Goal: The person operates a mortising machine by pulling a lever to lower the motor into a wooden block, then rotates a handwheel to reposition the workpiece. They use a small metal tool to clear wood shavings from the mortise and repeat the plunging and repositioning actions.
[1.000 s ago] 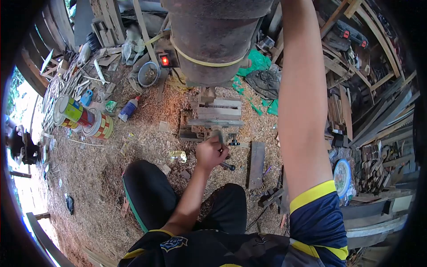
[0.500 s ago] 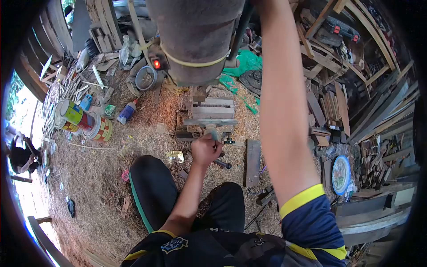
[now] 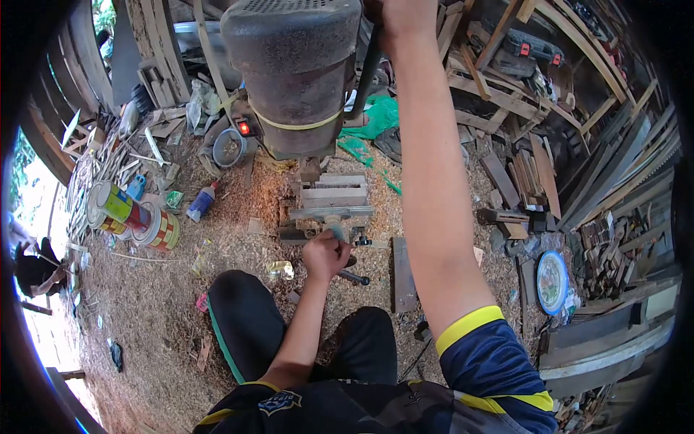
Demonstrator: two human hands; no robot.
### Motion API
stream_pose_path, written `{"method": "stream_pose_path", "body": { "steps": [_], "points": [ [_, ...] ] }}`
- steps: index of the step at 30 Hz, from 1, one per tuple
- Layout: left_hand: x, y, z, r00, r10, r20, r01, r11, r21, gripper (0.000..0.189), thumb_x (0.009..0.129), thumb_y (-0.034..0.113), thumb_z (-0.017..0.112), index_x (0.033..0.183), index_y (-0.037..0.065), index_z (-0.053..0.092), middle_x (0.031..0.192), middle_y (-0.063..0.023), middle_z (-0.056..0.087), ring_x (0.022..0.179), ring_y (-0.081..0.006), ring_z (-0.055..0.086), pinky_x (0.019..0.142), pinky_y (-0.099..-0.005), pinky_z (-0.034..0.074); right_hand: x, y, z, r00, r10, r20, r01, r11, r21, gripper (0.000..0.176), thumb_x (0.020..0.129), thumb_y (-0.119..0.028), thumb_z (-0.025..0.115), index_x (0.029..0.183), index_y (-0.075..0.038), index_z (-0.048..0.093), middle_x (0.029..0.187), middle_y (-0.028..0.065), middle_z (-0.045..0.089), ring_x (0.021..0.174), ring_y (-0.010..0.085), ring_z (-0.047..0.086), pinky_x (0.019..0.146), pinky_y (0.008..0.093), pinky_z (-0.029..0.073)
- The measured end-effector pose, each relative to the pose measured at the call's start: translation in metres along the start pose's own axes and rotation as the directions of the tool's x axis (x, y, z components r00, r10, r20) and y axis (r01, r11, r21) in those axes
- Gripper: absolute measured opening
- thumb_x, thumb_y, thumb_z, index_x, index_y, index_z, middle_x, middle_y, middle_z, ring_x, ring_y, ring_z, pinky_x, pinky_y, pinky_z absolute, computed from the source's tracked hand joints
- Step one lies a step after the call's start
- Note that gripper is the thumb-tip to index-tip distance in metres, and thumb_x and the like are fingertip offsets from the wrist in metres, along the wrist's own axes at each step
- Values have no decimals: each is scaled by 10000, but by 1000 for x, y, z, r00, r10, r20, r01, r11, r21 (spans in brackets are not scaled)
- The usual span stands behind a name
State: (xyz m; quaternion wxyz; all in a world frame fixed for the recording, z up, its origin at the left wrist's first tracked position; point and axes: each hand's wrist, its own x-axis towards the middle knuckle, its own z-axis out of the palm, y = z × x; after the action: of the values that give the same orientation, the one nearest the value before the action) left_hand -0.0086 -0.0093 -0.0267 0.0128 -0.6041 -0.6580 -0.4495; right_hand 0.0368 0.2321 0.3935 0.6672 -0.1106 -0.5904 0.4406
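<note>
A tall dark machine [image 3: 293,94] with a yellow band and a lit red switch [image 3: 244,128] stands in front of me. Beneath it, a pale wooden piece [image 3: 334,189] sits in a metal vise [image 3: 332,213]. My left hand [image 3: 325,255] is closed at the near side of the vise, by a round part; what its fingers grip is partly hidden. Raised to the top of the frame, my right hand [image 3: 408,18] is wrapped round a dark lever [image 3: 367,69] on the machine's right side.
Paint tins [image 3: 155,228], a bottle [image 3: 201,202] and a bucket [image 3: 230,148] stand left. A dark plank [image 3: 403,275] lies right of the vise, with a round tray [image 3: 551,283] and wood stacks [image 3: 535,177] beyond. Another person [image 3: 36,267] is at far left.
The view has shifted, showing more of the machine's top. My right hand now shows more fully at the lever. My left hand stays by the vise.
</note>
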Motion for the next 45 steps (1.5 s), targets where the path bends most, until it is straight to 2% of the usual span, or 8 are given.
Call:
{"method": "stream_pose_path", "body": {
  "steps": [11, 15, 16, 19, 28, 36, 39, 45],
  "points": [
    [2, 4, -8, 999, -11, 40, 13, 999, -43, 246, 739, 157, 759, 563, 53, 621, 662, -113, 594, 555, -351, 630, 531, -453, 543, -14, -7, 7, 988, 29, -151, -40, 997, -70, 773, 1014, -803, 433, 646, -128, 513, 610, -34, 451, 485, 131, 383, 499, 319, 275],
    [-1, -5, -3, 999, -2, 54, 3, 1000, -8, 247, 749, 212, 774, 574, 83, 657, 684, -103, 640, 592, -329, 665, 558, -444, 567, -77, -15, -3, 998, -17, -62, 24, 993, 114, 724, 1026, -768, 452, 649, -154, 513, 602, -37, 451, 481, 126, 396, 484, 323, 285],
    [-2, -8, 1, 999, -5, 49, 4, 1000, 21, 235, 744, 242, 790, 587, 101, 688, 700, -86, 670, 624, -304, 691, 575, -427, 577, -98, 8, -29, 991, -78, 104, 40, 944, 329, 747, 1037, -756, 408, 843, -60, 596, 703, 45, 582, 565, 146, 529, 551, 278, 418],
    [-5, -9, 1, 996, -29, 89, 22, 996, 82, 232, 766, 254, 762, 595, 112, 693, 711, -102, 686, 633, -310, 702, 582, -432, 584, -166, -16, -30, 970, -182, 163, 155, 974, 163, 996, 803, -1056, 243, 716, -94, 487, 600, -4, 440, 499, 142, 363, 481, 304, 257],
    [1, -7, -1, 985, -60, 164, 55, 998, 34, 274, 807, 258, 708, 593, 91, 665, 709, -90, 650, 650, -319, 690, 599, -431, 579, -225, -15, -55, 896, -302, 325, 248, 948, 198, 833, 1067, -724, 288, 660, -55, 569, 599, 74, 562, 545, 243, 503, 586, 389, 369],
    [6, -4, -11, 974, 24, 224, -9, 998, -69, 247, 800, 148, 728, 591, 56, 631, 660, -116, 607, 597, -335, 654, 556, -432, 542, -287, -8, -77, 868, -324, 377, 326, 943, 60, 658, 1051, -537, 372, 649, -77, 616, 628, 81, 601, 629, 297, 589, 827, 516, 368],
    [2, -10, -5, 974, 29, 224, -17, 998, -55, 259, 815, 180, 726, 605, 55, 640, 684, -117, 622, 595, -341, 655, 554, -441, 540, -293, -17, -74, 917, -259, 303, 270, 963, 4, 670, 1036, -558, 367, 629, -82, 603, 630, 76, 602, 628, 292, 586, 858, 512, 365],
    [-1, -17, -3, 981, 77, 178, -45, 983, -179, 247, 835, 225, 717, 657, 56, 688, 737, -126, 643, 620, -348, 665, 570, -444, 547, -256, -53, -82, 718, 295, 630, -197, 955, -224, 1009, 1032, -759, -32, 617, -86, 594, 681, 61, 622, 814, 270, 645, 1196, 554, 265]
  ]
}}
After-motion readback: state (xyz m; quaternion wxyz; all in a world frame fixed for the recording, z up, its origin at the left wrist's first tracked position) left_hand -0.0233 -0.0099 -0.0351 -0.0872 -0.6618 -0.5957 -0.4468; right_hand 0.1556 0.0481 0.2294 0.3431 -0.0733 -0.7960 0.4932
